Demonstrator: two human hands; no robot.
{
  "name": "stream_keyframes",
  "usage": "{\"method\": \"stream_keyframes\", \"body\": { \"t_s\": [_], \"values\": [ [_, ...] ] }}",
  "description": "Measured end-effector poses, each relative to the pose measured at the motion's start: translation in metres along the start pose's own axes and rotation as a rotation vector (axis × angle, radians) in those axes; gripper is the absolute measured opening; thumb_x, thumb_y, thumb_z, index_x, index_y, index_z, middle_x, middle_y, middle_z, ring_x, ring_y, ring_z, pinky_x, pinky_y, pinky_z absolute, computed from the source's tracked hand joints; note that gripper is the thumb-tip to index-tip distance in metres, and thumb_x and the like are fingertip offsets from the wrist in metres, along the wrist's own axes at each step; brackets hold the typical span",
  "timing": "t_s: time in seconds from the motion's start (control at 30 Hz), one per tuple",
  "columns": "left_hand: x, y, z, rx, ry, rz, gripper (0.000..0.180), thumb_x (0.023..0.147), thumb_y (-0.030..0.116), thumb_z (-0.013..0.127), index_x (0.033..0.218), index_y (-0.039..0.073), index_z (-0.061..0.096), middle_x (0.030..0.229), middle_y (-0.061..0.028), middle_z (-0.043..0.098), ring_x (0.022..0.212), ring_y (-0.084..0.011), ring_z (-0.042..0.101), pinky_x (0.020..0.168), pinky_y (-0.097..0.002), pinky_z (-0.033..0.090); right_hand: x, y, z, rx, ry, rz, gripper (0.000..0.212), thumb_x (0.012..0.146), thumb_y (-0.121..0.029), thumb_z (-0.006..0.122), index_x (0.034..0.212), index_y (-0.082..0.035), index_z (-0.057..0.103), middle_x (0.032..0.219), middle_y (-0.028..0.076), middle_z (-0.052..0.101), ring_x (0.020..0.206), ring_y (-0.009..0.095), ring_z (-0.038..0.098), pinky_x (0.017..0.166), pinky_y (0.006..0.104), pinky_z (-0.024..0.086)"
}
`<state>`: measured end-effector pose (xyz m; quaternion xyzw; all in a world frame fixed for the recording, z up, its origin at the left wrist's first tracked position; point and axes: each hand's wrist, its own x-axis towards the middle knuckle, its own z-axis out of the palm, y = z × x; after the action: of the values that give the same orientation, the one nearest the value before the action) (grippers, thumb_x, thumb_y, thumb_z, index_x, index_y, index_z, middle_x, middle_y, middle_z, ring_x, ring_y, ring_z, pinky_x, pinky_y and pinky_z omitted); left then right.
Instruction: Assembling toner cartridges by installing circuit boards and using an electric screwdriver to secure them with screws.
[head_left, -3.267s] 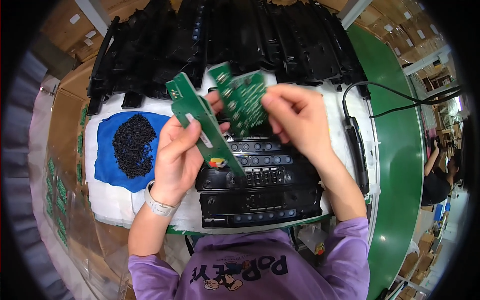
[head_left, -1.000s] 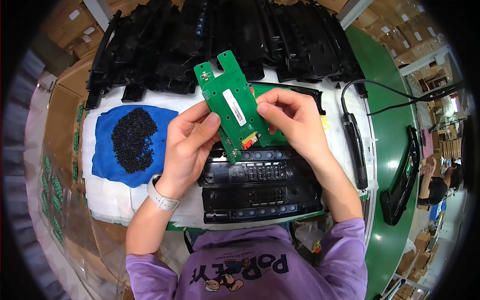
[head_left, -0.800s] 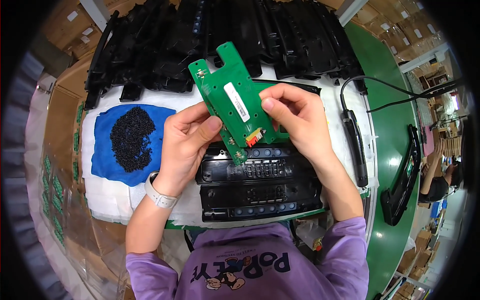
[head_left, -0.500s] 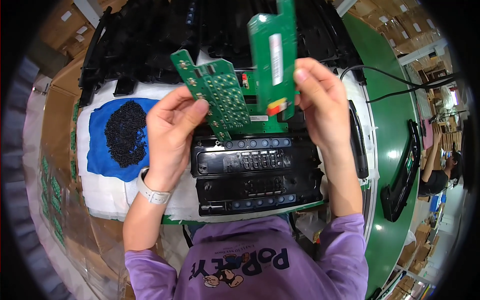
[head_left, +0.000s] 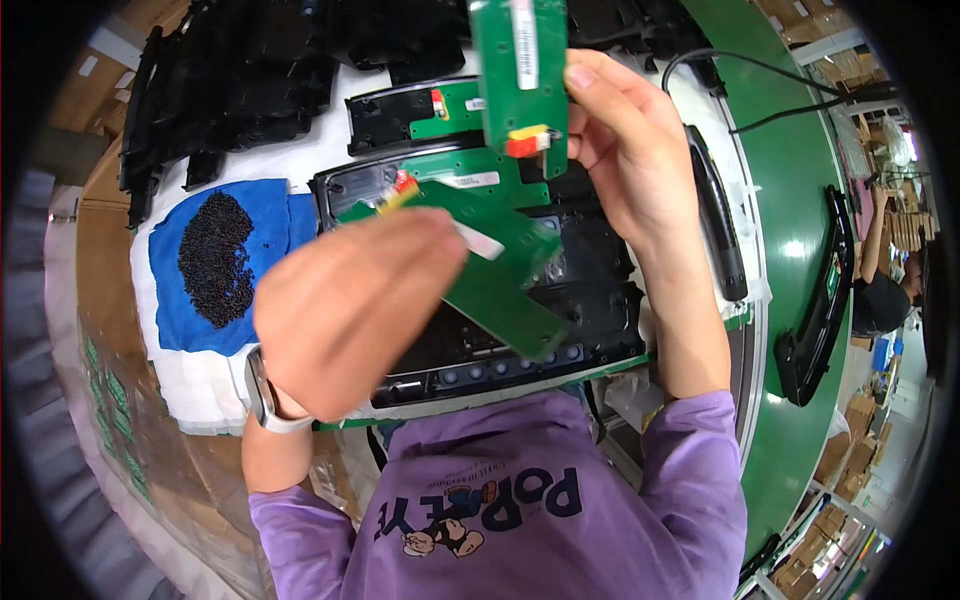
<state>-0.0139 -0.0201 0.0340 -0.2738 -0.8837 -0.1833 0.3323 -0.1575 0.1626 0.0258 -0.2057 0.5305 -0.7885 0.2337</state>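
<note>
My left hand [head_left: 350, 310], smeared by motion, pinches a green circuit board [head_left: 510, 305] by its end. That board lies slanted above the black plastic panels, its white label and red-yellow connector facing up. My right hand [head_left: 635, 145] grips a second green circuit board [head_left: 505, 95] by its right edge, fingers partly behind it. It stands upright, with a white label and a red-yellow connector near its lower end. Below my left hand's board is a black panel [head_left: 600, 335] with a row of round grey buttons. Farther back, another panel [head_left: 335, 190] has a green board [head_left: 520, 180] in it.
A heap of small black screws [head_left: 215, 260] lies on a blue cloth [head_left: 170, 320] at left. Black plastic housings [head_left: 240, 90] crowd the back. A curved black part [head_left: 825, 310] rests on the green table [head_left: 770, 390] at right, near a black cable [head_left: 760, 62]. A co-worker [head_left: 880, 295] is at far right.
My left hand has turned over and come lower, so its board now shows the label side instead of the component side. The right board is still held upright, now higher in view.
</note>
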Motion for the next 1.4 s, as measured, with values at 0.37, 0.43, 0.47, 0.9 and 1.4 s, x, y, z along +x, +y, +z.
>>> {"method": "stream_keyframes", "body": {
  "t_s": [0.37,0.43,0.47,0.9,1.4],
  "values": [
    [-0.027,0.077,0.030,0.120,-0.343,0.179,0.028,0.071,0.010,0.058,0.095,-0.002,0.067,0.088,-0.0143,0.063,0.079,-0.0224,0.063,0.056,-0.0250,0.046,0.001,-0.010,0.003,0.006,0.015,0.086,0.020,0.093,-0.020,0.053,0.099,-0.002,0.060,0.083,0.002,0.062,0.073,0.008,0.056,0.071,0.0219,0.044],
    [-0.027,0.079,0.033,0.116,-0.454,0.164,0.028,0.074,0.013,0.057,0.096,-0.002,0.067,0.089,-0.0128,0.062,0.080,-0.0216,0.061,0.057,-0.0253,0.046,-0.002,-0.013,0.007,0.001,0.078,0.141,0.019,0.093,-0.020,0.053,0.098,-0.002,0.060,0.083,0.002,0.062,0.074,0.008,0.057,0.071,0.0225,0.045],
    [-0.025,0.080,0.034,0.116,-0.456,0.167,0.028,0.074,0.013,0.057,0.096,-0.002,0.067,0.089,-0.0128,0.062,0.080,-0.0216,0.061,0.057,-0.0253,0.046,-0.002,-0.013,0.007,0.004,0.076,0.137,0.020,0.093,-0.021,0.054,0.098,-0.003,0.061,0.083,0.001,0.062,0.074,0.009,0.057,0.071,0.0225,0.045],
    [-0.035,0.068,0.035,-0.100,-0.390,-0.448,0.033,0.067,0.014,0.073,0.095,0.000,0.063,0.099,-0.0125,0.058,0.087,-0.0300,0.057,0.071,-0.0378,0.048,-0.003,-0.020,0.003,-0.118,0.029,0.125,0.022,0.094,-0.022,0.053,0.098,-0.002,0.060,0.080,0.001,0.061,0.069,0.007,0.054,0.067,0.0201,0.044],
    [-0.029,0.064,0.039,-0.314,-0.277,-0.442,0.029,0.062,0.006,0.075,0.087,0.000,0.064,0.081,-0.0096,0.056,0.073,-0.0268,0.055,0.062,-0.0345,0.046,-0.002,-0.012,0.000,-0.186,-0.014,0.051,0.020,0.094,-0.021,0.054,0.097,-0.002,0.061,0.078,-0.001,0.061,0.067,0.004,0.053,0.062,0.0179,0.043]
  ]
}}
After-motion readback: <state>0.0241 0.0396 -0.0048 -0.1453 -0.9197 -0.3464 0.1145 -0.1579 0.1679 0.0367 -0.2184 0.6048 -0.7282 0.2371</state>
